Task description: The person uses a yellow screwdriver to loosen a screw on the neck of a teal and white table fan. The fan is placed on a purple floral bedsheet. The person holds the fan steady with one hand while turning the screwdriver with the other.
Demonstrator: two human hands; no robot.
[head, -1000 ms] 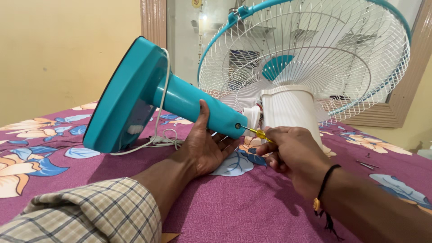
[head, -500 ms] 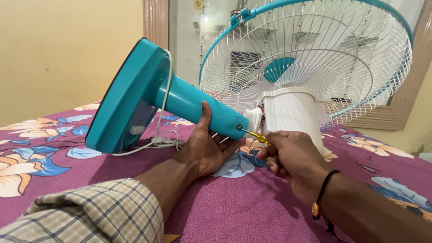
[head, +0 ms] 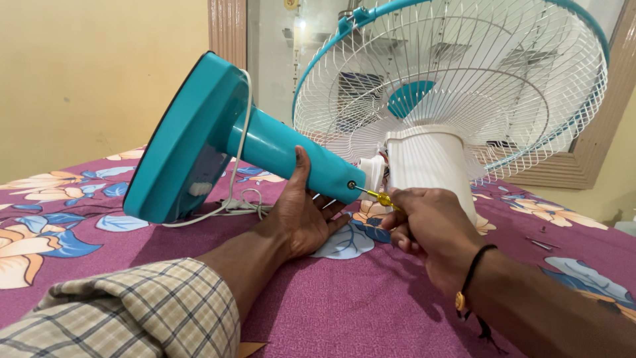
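A teal and white table fan lies on its side on a purple floral cloth. My left hand (head: 299, 213) cups the teal stand neck (head: 291, 154) from below, thumb up along it. My right hand (head: 429, 224) grips a screwdriver with a yellow handle (head: 379, 197); its metal tip sits at a screw hole near the neck's end. The teal base (head: 189, 139) tilts up at the left. The white motor housing (head: 432, 162) and white wire grille with teal rim (head: 464, 73) lie to the right.
A white power cord (head: 228, 207) loops from the base onto the purple floral cloth (head: 344, 305). Small loose screws (head: 542, 244) lie on the cloth at the right. A yellow wall and a wooden window frame stand behind.
The fan and both hands have held nearly the same place. The view has shifted slightly; the screwdriver tip stays at the neck's end.
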